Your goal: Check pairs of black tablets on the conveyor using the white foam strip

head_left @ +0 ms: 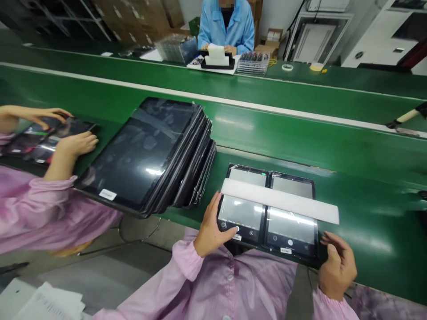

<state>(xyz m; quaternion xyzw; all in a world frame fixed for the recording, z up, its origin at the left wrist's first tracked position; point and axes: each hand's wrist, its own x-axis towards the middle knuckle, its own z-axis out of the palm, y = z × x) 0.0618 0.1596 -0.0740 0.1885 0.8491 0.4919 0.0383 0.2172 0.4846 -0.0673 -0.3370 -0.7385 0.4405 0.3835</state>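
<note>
Two tablets lie side by side in front of me, their lit screens showing what look like camera controls. My left hand (212,226) is at the left tablet (243,213), its fingers stretched along the left edge and its thumb on the screen near the round bottom button. Just off the lower right corner of the right tablet (292,226) is my right hand (337,262), with loosely bent fingers, apart and holding nothing. A white foam strip (280,200) lies slantwise across both screens and sticks out past the right tablet.
A tall, uneven stack of dark tablets (140,151) stands to my left. Beyond it a co-worker's hands (71,144) work on other tablets. Across the green bench (260,129), a person in blue (227,26) sits behind a black holder (217,62) and clear trays (253,63).
</note>
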